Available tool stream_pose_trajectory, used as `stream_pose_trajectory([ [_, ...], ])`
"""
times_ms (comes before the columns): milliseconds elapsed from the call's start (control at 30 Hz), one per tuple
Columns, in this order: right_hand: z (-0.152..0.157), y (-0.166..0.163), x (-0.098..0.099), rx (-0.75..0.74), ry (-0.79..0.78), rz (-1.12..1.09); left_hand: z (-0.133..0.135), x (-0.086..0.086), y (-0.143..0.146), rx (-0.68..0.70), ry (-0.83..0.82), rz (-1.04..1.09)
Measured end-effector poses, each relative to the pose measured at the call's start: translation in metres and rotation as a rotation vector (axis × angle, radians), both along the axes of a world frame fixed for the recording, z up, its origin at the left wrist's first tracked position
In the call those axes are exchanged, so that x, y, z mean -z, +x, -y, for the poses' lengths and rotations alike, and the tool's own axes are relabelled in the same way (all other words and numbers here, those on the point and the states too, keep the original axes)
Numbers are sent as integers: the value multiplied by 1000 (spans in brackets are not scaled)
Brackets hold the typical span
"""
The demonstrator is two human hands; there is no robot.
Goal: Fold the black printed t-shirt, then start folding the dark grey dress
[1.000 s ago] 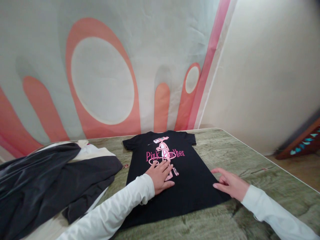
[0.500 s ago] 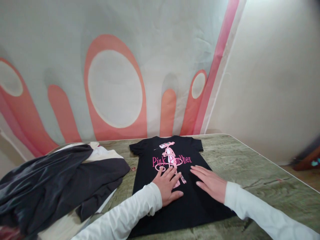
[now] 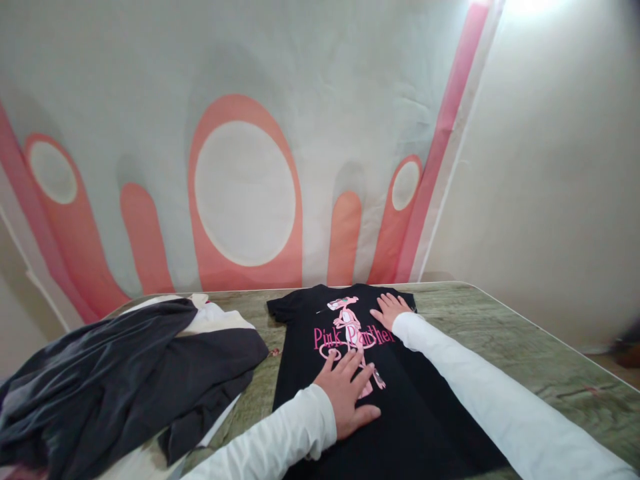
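Note:
A black T-shirt point(image 3: 310, 373) with a pink cartoon panther and pink lettering lies spread flat, its collar toward the far edge of the table. My left hand point(image 3: 347, 390) rests on the lower part of the print, fingers spread and palm down. Farther up, my right hand point(image 3: 393, 311) lies flat on the shirt near the right shoulder, its fingers stretched out. Neither hand grips the cloth. The right sleeve of the shirt is partly covered by my right hand, and my right forearm crosses over the shirt's right side.
On the left of the wood-patterned table point(image 3: 525, 353) lies a loose heap of clothes point(image 3: 125, 373), dark grey on top with white and cream pieces beneath. A wall backdrop point(image 3: 320, 167) with pink-orange shapes rises behind the far table edge.
My right hand has slid away from me, from beside the print up to the shirt's right shoulder. My left hand stays on the print. The view has tilted up slightly.

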State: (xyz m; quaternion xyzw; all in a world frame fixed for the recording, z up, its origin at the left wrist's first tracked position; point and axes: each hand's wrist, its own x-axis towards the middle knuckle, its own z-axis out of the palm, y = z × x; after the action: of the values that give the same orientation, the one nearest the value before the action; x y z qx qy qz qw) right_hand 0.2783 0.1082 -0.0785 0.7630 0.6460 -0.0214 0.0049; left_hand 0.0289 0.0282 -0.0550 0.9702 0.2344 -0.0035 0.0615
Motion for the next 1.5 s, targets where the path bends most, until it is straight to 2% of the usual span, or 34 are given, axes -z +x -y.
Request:
stream_pose_trajectory([
  [133, -9, -23, 11, -164, -18, -69, 0, 1, 1, -23, 2, 15],
  [200, -15, -26, 15, -194, -8, -81, 1, 1, 1, -29, 1, 17],
  [400, -46, 5, 12, -3, -35, -32, 1, 0, -1, -14, -24, 37],
  [500, -55, 10, 8, 16, -41, -21, 1, 2, -1, -30, -20, 29],
  [600, -57, -10, 10, -25, -35, -15, 3, 3, 0, -37, -32, 22],
  [767, -53, -61, 21, -291, 12, -106, 13, 4, 0, -44, -57, 18],
  [833, -56, -70, 25, -323, 19, -119, 17, 4, 0, -52, -62, 23],
  [1033, -77, -54, 29, -183, 65, -136, 21, 2, -2, -63, -63, 31],
  [1200, -91, -61, 24, -165, 147, -128, 21, 4, -2, -46, -45, 46],
  [1267, -99, -70, 17, -195, 205, -125, 12, 2, -2, -8, -34, 59],
  [1367, -111, -83, 5, -275, 269, -132, -19, -6, -5, 4, 11, 81],
  [1500, -130, -98, -9, -360, 319, -146, -75, -8, -23, -266, 232, 163],
])
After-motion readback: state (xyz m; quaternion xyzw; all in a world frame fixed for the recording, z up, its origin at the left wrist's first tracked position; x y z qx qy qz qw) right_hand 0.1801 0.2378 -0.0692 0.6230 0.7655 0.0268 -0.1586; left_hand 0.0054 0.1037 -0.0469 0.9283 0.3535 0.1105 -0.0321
